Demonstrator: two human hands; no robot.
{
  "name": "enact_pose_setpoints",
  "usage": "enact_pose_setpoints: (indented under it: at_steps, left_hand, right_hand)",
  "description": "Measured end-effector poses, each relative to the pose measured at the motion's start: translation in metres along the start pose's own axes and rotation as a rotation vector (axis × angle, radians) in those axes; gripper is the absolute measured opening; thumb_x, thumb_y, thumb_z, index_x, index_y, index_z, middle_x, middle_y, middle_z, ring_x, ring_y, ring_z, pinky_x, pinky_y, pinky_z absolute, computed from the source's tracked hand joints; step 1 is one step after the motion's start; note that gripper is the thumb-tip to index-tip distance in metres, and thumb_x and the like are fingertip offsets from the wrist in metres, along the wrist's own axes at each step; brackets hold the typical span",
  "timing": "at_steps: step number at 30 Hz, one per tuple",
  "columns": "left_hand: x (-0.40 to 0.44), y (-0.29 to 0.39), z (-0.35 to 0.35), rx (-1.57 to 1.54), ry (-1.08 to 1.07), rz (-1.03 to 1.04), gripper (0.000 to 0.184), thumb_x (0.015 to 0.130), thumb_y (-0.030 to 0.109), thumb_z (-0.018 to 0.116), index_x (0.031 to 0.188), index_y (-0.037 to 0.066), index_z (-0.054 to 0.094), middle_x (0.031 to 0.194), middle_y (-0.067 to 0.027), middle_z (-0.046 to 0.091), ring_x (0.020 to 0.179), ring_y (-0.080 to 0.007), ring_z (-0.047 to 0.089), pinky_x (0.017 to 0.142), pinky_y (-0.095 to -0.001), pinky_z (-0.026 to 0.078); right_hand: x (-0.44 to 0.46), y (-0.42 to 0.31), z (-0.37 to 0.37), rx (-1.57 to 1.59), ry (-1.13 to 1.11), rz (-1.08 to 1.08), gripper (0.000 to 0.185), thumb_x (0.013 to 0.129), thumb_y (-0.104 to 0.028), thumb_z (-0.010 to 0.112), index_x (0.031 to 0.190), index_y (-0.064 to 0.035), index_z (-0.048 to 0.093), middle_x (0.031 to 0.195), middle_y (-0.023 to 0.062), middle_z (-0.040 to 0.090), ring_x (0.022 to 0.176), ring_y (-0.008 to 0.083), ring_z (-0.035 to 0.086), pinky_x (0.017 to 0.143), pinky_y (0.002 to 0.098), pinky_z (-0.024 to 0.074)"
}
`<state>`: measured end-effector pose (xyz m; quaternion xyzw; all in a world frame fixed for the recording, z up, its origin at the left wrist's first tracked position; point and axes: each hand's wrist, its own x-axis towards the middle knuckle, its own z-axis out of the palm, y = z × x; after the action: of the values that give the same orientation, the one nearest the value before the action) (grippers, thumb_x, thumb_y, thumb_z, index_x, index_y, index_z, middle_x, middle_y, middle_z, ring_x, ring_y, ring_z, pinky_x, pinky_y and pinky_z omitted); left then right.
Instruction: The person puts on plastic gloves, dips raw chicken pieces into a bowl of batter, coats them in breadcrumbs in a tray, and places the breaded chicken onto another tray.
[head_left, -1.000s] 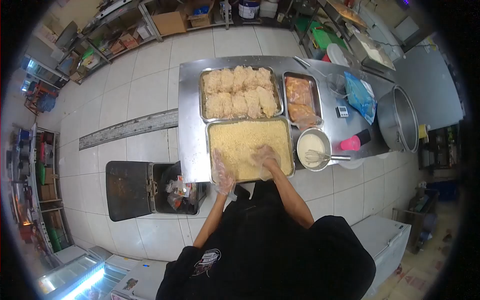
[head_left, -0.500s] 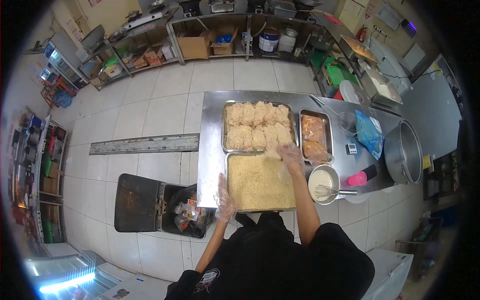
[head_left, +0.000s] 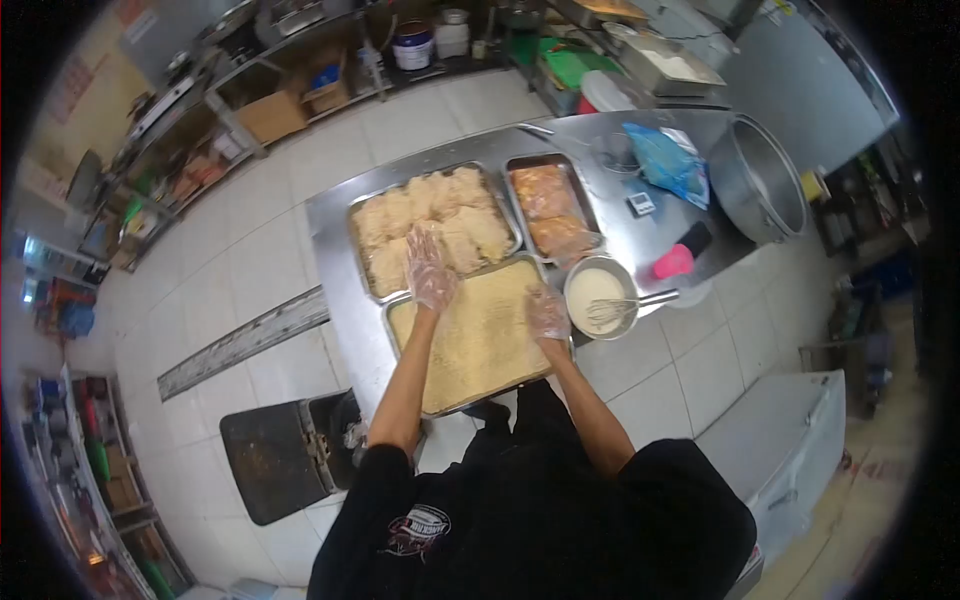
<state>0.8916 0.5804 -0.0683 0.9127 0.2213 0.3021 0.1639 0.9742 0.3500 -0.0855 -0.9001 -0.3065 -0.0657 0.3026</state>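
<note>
Along near edge of worktop point(head_left: 343, 290), pale crumbs point(head_left: 485, 340) lie in tray, no piece visible on them. Beyond, towards far left corner, coated pieces point(head_left: 475, 232) fill most of tray; uncoated pieces point(head_left: 541, 190) remain in smaller tray alongside. Left hand point(head_left: 432, 280), moved from crumb tray's left side, reaches over coated pieces, grip open. Right hand point(head_left: 548, 315), drawn back from far edge, nears crumb tray's right rim; grip unclear.

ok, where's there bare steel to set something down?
Bare: table strip left of crumb tray and breaded tray; smaller patch between meat tray, timer, pink cup and bowl. Crowded: where crumb and breaded trays meet, left hand over both; and by the bowl, right hand close.
</note>
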Motion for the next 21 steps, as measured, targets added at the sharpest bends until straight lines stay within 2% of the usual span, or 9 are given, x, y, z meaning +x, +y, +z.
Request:
enact_pose_setpoints:
  at_steps: [3,4,7,9,10,13,16,18,21]
  left_hand:
    - [-0.009,-0.046,0.096,0.105,-0.362,-0.022,0.085,0.068,0.024,0.051,0.141,-0.004,0.016,0.148,-0.0227,0.012,0.138,-0.0379,0.008,0.112,-0.0449,0.009]
    - [0.002,-0.012,0.055,-0.183,-0.395,-0.177,0.085,0.066,0.021,0.052,0.140,-0.005,0.019,0.147,-0.0239,0.013,0.138,-0.0380,0.007,0.112,-0.0452,0.007]
    - [-0.026,0.025,0.021,0.222,-0.326,-0.028,0.083,0.067,0.018,0.051,0.139,-0.006,0.019,0.147,-0.0239,0.014,0.138,-0.0379,0.007,0.113,-0.0448,0.005]
    - [-0.068,0.043,0.000,-0.019,-0.242,-0.080,0.081,0.068,0.013,0.050,0.139,-0.007,0.019,0.147,-0.0242,0.014,0.138,-0.0375,0.007,0.113,-0.0441,0.005]
    - [-0.081,0.069,-0.035,-0.300,-0.105,0.045,0.080,0.067,0.010,0.049,0.139,-0.008,0.018,0.147,-0.0253,0.015,0.138,-0.0385,0.008,0.113,-0.0448,0.005]
    - [-0.160,0.097,-0.053,-0.156,-0.163,-0.283,0.080,0.068,0.009,0.050,0.140,-0.006,0.019,0.146,-0.0250,0.017,0.137,-0.0389,0.010,0.113,-0.0449,0.006]
    - [-0.191,0.142,-0.055,-0.136,-0.074,-0.354,0.081,0.067,0.007,0.052,0.140,-0.005,0.019,0.144,-0.0250,0.023,0.135,-0.0387,0.018,0.111,-0.0434,0.014]
    - [-0.199,0.164,-0.039,-0.185,0.066,-0.342,0.083,0.064,0.003,0.052,0.140,-0.004,0.020,0.142,-0.0246,0.029,0.131,-0.0383,0.029,0.109,-0.0410,0.023]
    - [-0.181,0.208,-0.018,-0.222,0.034,-0.426,0.083,0.062,0.000,0.051,0.140,-0.003,0.021,0.140,-0.0237,0.032,0.127,-0.0375,0.036,0.106,-0.0393,0.029]
  right_hand:
    - [0.033,0.103,0.007,-0.306,0.196,-0.041,0.021,0.083,-0.023,0.056,0.095,-0.0066,0.063,0.089,0.0133,0.063,0.085,0.0288,0.060,0.076,0.0388,0.0471]
    - [0.049,0.123,0.003,-0.401,0.263,-0.048,0.022,0.083,-0.023,0.055,0.096,-0.0067,0.063,0.089,0.0132,0.063,0.084,0.0285,0.061,0.076,0.0386,0.0475]
    - [0.106,0.127,-0.020,0.555,-0.016,0.290,0.034,0.082,-0.033,0.057,0.099,-0.0043,0.064,0.096,0.0147,0.063,0.088,0.0271,0.061,0.075,0.0385,0.0488]
    - [0.138,0.121,-0.020,-0.225,-0.573,0.294,0.053,0.074,-0.048,0.063,0.101,-0.0019,0.064,0.103,0.0150,0.063,0.091,0.0268,0.062,0.077,0.0370,0.0501]
    - [0.145,0.110,-0.023,-0.202,-0.559,0.303,0.053,0.074,-0.048,0.063,0.101,-0.0019,0.064,0.103,0.0150,0.063,0.091,0.0268,0.062,0.077,0.0370,0.0501]
    - [0.163,0.094,-0.021,-0.209,-0.348,0.380,0.049,0.070,-0.043,0.067,0.101,-0.0060,0.065,0.105,0.0178,0.063,0.101,0.0275,0.060,0.086,0.0340,0.0487]
    - [0.167,0.108,-0.009,-0.251,-0.189,0.348,0.045,0.067,-0.039,0.070,0.100,-0.0082,0.066,0.107,0.0157,0.063,0.103,0.0273,0.059,0.089,0.0337,0.0476]
    - [0.176,0.091,-0.051,-0.181,-0.410,0.352,0.040,0.068,-0.033,0.071,0.100,-0.0086,0.066,0.107,0.0148,0.063,0.103,0.0275,0.059,0.088,0.0352,0.0481]
    - [0.180,0.123,-0.025,-0.142,-0.380,0.294,0.039,0.070,-0.030,0.069,0.101,-0.0070,0.065,0.105,0.0151,0.063,0.100,0.0269,0.061,0.084,0.0361,0.0504]
